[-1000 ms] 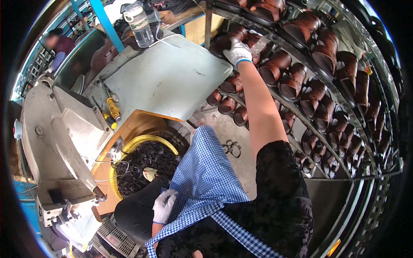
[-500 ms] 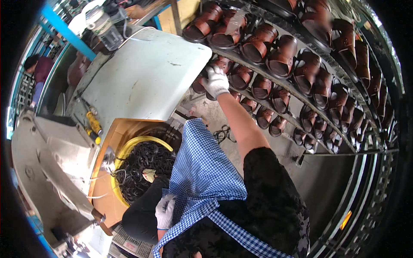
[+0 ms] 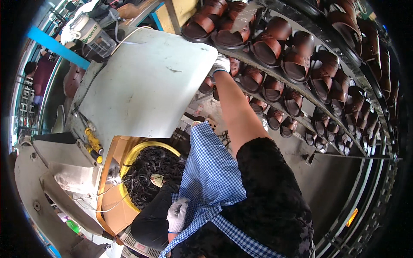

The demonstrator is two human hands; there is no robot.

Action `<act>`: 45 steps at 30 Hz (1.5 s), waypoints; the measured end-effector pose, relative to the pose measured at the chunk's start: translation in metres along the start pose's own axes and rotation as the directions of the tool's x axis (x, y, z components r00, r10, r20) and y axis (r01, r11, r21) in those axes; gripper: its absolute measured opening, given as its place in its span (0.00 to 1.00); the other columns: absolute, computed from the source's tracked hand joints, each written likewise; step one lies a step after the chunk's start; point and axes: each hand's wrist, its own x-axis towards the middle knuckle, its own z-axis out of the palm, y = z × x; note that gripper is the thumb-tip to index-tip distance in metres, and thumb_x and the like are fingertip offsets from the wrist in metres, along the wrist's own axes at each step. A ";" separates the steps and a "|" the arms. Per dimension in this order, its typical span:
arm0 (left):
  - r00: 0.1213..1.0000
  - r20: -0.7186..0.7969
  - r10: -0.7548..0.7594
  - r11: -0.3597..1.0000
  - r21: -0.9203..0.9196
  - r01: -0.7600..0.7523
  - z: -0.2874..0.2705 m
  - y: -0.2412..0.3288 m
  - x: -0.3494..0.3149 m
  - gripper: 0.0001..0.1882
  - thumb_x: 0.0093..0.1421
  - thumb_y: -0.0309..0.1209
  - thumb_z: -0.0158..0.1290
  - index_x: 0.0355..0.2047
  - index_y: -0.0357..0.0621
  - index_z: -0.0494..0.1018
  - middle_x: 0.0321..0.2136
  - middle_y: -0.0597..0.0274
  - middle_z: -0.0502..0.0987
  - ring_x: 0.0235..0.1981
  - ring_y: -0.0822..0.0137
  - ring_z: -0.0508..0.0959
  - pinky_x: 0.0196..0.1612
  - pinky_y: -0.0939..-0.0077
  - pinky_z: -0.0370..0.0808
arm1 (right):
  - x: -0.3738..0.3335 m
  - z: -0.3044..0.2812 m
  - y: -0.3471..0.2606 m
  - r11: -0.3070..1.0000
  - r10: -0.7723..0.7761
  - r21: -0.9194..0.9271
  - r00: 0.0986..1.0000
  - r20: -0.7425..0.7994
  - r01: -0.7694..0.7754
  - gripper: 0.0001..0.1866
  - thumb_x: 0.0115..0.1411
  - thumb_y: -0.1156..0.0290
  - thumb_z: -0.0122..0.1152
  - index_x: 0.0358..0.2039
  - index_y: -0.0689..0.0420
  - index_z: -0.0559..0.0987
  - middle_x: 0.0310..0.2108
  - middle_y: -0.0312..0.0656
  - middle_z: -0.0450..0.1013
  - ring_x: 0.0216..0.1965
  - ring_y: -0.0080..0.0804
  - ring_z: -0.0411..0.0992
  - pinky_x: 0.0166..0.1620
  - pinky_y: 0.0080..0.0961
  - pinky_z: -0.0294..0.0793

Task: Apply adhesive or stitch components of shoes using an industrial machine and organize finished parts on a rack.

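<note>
While left fingers (image 3: pixel 182 204) curl; right hand (image 3: pixel 221 64) by one sandal (image 3: pixel 235 67); holds unclear; two tools (image 3: pixel 93 141).

A shoemaking workshop: brown sandals (image 3: pixel 296 61) fill a tiered rack (image 3: pixel 303 20), a heavy pale machine (image 3: pixel 33 185) stands by the tabletop (image 3: pixel 142 81), yellow-handled tools (image 3: pixel 93 141) lie between, black strips (image 3: pixel 148 178) fill a yellow-rimmed tub (image 3: pixel 129 160).

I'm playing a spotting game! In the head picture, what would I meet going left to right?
Person in maroon, yellow-handled tools, yellow tub, white-gloved right hand, black sleeve, small orange piece.
</note>
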 end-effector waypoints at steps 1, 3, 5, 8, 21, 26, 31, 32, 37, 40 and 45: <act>1.000 0.027 0.000 1.000 0.004 0.000 0.001 -0.001 0.001 0.09 0.60 0.24 0.51 0.39 0.36 0.78 0.38 0.55 0.80 0.42 0.64 0.79 0.50 0.73 0.72 | -0.004 -0.004 0.004 0.999 -0.028 -0.036 0.995 -0.094 0.025 0.20 0.61 0.57 0.49 0.51 0.46 0.77 0.54 0.41 0.73 0.55 0.36 0.71 0.53 0.35 0.72; 0.997 0.066 0.029 1.000 0.004 -0.029 0.002 0.004 0.008 0.09 0.61 0.24 0.51 0.39 0.36 0.78 0.38 0.55 0.80 0.42 0.64 0.79 0.50 0.73 0.72 | 0.005 0.007 0.034 0.987 -0.124 -0.128 0.974 -0.188 0.101 0.21 0.58 0.57 0.53 0.51 0.48 0.77 0.53 0.46 0.73 0.54 0.39 0.72 0.53 0.37 0.72; 0.994 0.093 0.055 0.998 0.000 -0.056 0.002 0.008 0.013 0.09 0.61 0.24 0.51 0.39 0.35 0.77 0.38 0.55 0.80 0.42 0.64 0.79 0.50 0.73 0.72 | 0.006 0.008 0.048 0.954 -0.101 0.246 0.957 -0.270 0.170 0.24 0.55 0.56 0.58 0.51 0.52 0.76 0.51 0.54 0.72 0.53 0.49 0.71 0.53 0.38 0.72; 0.999 0.033 0.038 0.999 0.023 -0.039 0.002 0.011 0.002 0.09 0.61 0.25 0.51 0.40 0.35 0.77 0.38 0.56 0.80 0.42 0.65 0.78 0.49 0.73 0.72 | -0.084 -0.018 0.011 0.910 -0.139 0.294 0.882 -0.450 0.293 0.26 0.51 0.65 0.62 0.51 0.55 0.71 0.52 0.56 0.67 0.46 0.55 0.72 0.48 0.43 0.73; 0.976 -0.022 0.217 0.259 -0.962 -0.079 0.019 0.032 0.021 0.51 0.55 0.56 0.57 0.69 0.50 0.44 0.67 0.52 0.54 0.64 0.50 0.61 0.65 0.49 0.59 | -0.425 -0.068 0.042 -0.239 -0.255 0.971 0.964 -0.079 0.017 0.16 0.53 0.78 0.63 0.43 0.58 0.73 0.41 0.42 0.72 0.42 0.32 0.73 0.46 0.24 0.74; 0.987 -0.105 0.122 0.111 -0.987 -0.119 -0.038 0.035 -0.002 0.32 0.58 0.43 0.55 0.57 0.35 0.63 0.53 0.45 0.71 0.54 0.49 0.72 0.58 0.52 0.69 | -0.439 -0.064 0.020 0.181 -0.477 0.977 0.879 -0.016 0.116 0.32 0.59 0.58 0.60 0.60 0.58 0.65 0.53 0.46 0.69 0.53 0.40 0.69 0.55 0.38 0.70; 0.975 -0.210 -0.067 -0.123 -0.968 -0.217 -0.054 0.041 -0.024 0.24 0.60 0.34 0.53 0.53 0.31 0.66 0.48 0.46 0.75 0.48 0.53 0.77 0.55 0.58 0.73 | -0.459 -0.085 -0.025 -0.225 -0.641 0.756 0.677 0.361 -0.615 0.38 0.56 0.54 0.63 0.63 0.57 0.62 0.57 0.49 0.67 0.58 0.48 0.66 0.58 0.46 0.68; 0.960 -0.262 -0.103 -0.114 -0.955 -0.273 -0.052 0.040 -0.036 0.24 0.59 0.33 0.53 0.53 0.31 0.66 0.48 0.47 0.75 0.48 0.54 0.77 0.56 0.59 0.72 | -0.467 -0.082 -0.029 -0.220 -0.672 0.768 0.664 0.329 -0.602 0.38 0.56 0.55 0.63 0.63 0.57 0.62 0.57 0.48 0.67 0.58 0.47 0.66 0.58 0.45 0.68; 0.894 -0.355 0.272 -0.038 -0.933 -0.358 -0.072 0.053 -0.060 0.46 0.49 0.43 0.65 0.63 0.39 0.57 0.59 0.52 0.67 0.59 0.56 0.69 0.63 0.60 0.65 | -0.484 -0.078 -0.048 -0.244 -0.732 0.862 0.667 0.136 -0.444 0.39 0.54 0.55 0.65 0.62 0.58 0.62 0.56 0.47 0.68 0.57 0.43 0.67 0.59 0.42 0.68; 0.911 -0.256 0.325 0.604 -0.685 -0.408 -0.084 0.026 -0.060 0.44 0.54 0.44 0.62 0.65 0.40 0.54 0.62 0.51 0.63 0.63 0.58 0.63 0.64 0.57 0.63 | -0.480 -0.069 -0.054 -0.263 -0.718 0.750 0.642 0.268 -0.607 0.44 0.50 0.54 0.67 0.63 0.58 0.61 0.58 0.48 0.66 0.58 0.48 0.66 0.61 0.48 0.65; 0.872 -0.184 0.453 0.458 -0.792 -0.405 -0.094 0.071 -0.048 0.47 0.48 0.33 0.68 0.64 0.36 0.56 0.59 0.51 0.67 0.60 0.58 0.68 0.61 0.60 0.65 | -0.449 -0.072 -0.074 -0.350 -0.664 0.763 0.718 0.207 -0.544 0.42 0.50 0.57 0.66 0.63 0.56 0.61 0.59 0.48 0.65 0.59 0.52 0.65 0.61 0.54 0.64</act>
